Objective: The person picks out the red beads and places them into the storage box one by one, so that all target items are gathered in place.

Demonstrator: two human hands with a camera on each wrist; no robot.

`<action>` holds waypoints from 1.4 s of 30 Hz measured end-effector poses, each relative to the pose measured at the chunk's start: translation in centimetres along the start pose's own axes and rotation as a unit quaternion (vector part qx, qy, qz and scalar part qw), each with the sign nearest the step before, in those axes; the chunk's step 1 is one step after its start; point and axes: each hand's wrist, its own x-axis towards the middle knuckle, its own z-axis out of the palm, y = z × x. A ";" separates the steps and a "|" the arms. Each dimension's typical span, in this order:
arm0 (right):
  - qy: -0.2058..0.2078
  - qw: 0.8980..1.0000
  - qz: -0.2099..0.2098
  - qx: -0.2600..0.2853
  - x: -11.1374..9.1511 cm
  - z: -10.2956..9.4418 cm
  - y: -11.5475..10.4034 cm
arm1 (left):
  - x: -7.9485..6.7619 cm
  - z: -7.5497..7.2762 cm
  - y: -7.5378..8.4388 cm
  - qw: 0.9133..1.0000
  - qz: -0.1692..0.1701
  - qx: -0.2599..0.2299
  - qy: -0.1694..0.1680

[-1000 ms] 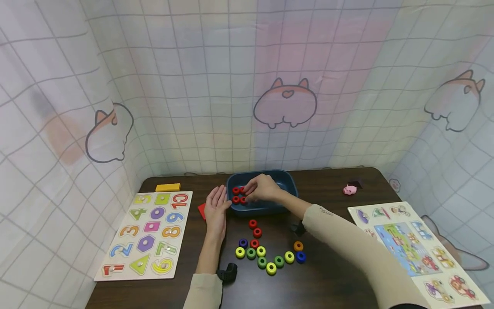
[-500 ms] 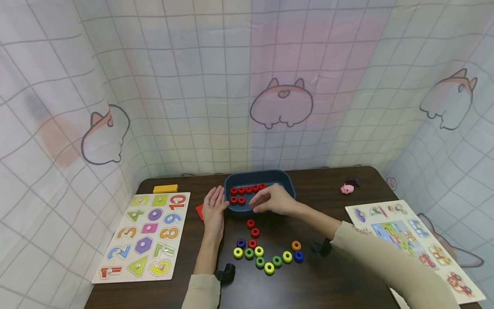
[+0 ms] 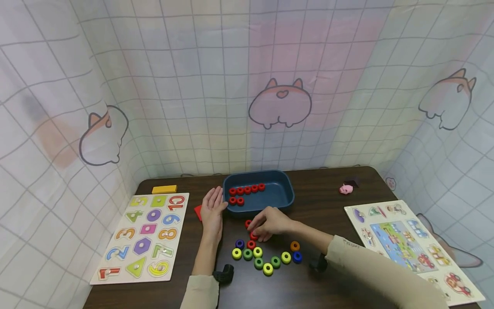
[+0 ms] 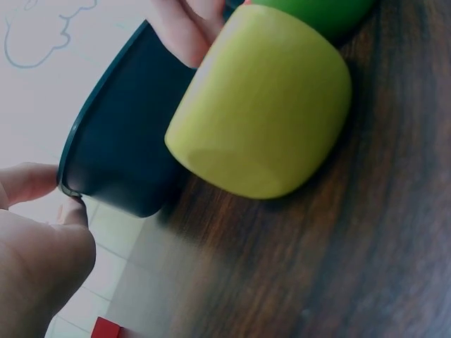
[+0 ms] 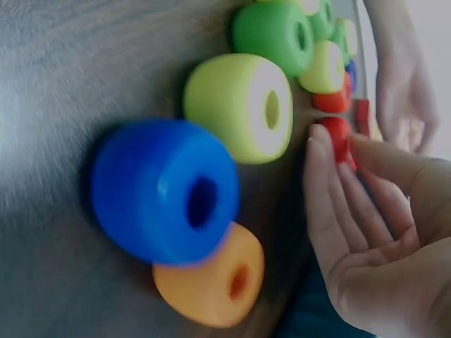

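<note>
Red beads [image 3: 247, 190] stand in rows at the left of a dark blue tray [image 3: 283, 206]. My left hand [image 3: 212, 214] lies along the tray's left end, fingers straight, with the thumb touching its near corner. My right hand [image 3: 272, 224] is in front of the tray, its thumb and fingers on both sides of a red bead [image 5: 337, 137] on the table. Another red bead [image 3: 248, 223] lies just behind it, and a third red bead [image 3: 251, 244] in front. Yellow [image 3: 268, 269], green [image 3: 275, 262], blue [image 3: 297, 257] and orange [image 3: 295, 246] beads spread nearer me.
A number puzzle board [image 3: 144, 244] lies at the left, with a yellow block [image 3: 164, 189] behind it. A picture puzzle board [image 3: 409, 246] lies at the right. A pink pig figure [image 3: 345, 189] sits at the back right. A red piece [image 3: 198, 212] lies by my left hand.
My right hand has left the tray, where the back row of red beads now shows in full, and has come down to a red bead on the table. My left hand stays put.
</note>
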 end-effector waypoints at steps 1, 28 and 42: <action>-0.002 1.000 0.005 0.014 0.1 0.2 0.2 | 0.0 0.0 -0.1 1.000 0.002 0.001 0.002; 0.046 0.997 0.058 0.007 7.6 -7.4 -4.8 | 0.1 0.1 -0.6 1.000 0.013 0.006 -0.002; 0.049 0.998 0.029 -0.001 7.5 -6.3 -4.2 | 0.3 -0.2 -0.3 1.000 0.010 0.005 -0.001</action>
